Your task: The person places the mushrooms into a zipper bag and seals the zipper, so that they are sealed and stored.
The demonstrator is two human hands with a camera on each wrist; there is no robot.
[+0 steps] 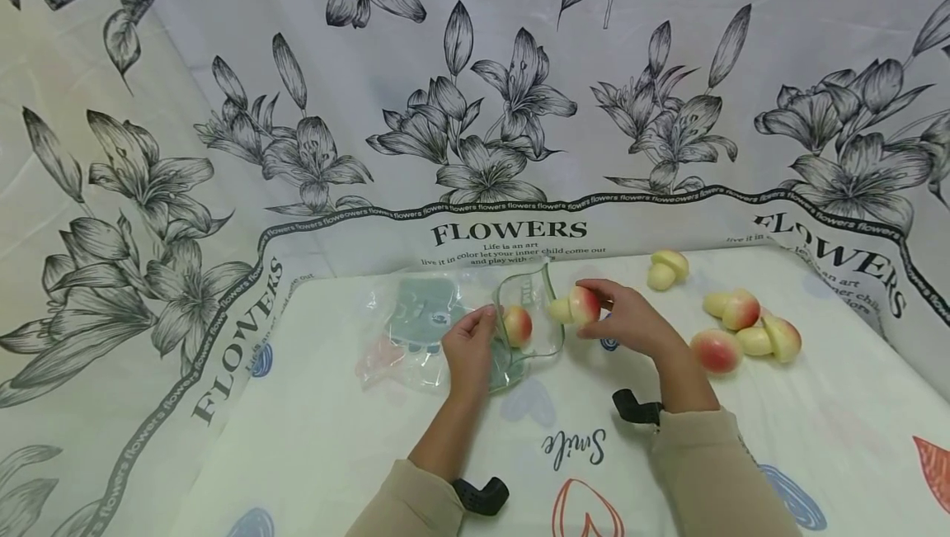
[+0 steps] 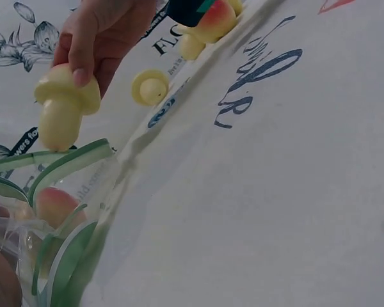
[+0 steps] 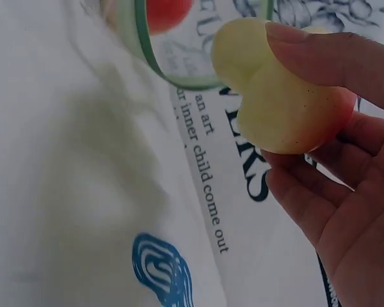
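Observation:
My left hand (image 1: 469, 351) grips the near left edge of a clear plastic zip bag (image 1: 512, 372) with green trim, its mouth spread wide. Inside the bag sits a red-and-cream toy mushroom (image 1: 517, 326). To the right of the bag, my right hand (image 1: 631, 318) pinches a second toy mushroom (image 1: 575, 306) by its cap between thumb and fingers. This mushroom (image 2: 64, 109) has its pale stem directed at the green rim (image 2: 77, 160) in the left wrist view. Up close in the right wrist view, the thumb presses on the cap of the held mushroom (image 3: 288, 102).
Several more toy mushrooms lie on the right: one pale mushroom (image 1: 666, 270) at the back, and a cluster with a red-capped mushroom (image 1: 716, 351) near my right forearm. Flat clear plastic packaging with a green print (image 1: 423, 310) lies left of the bag. A flower-printed curtain (image 1: 490, 141) hangs behind.

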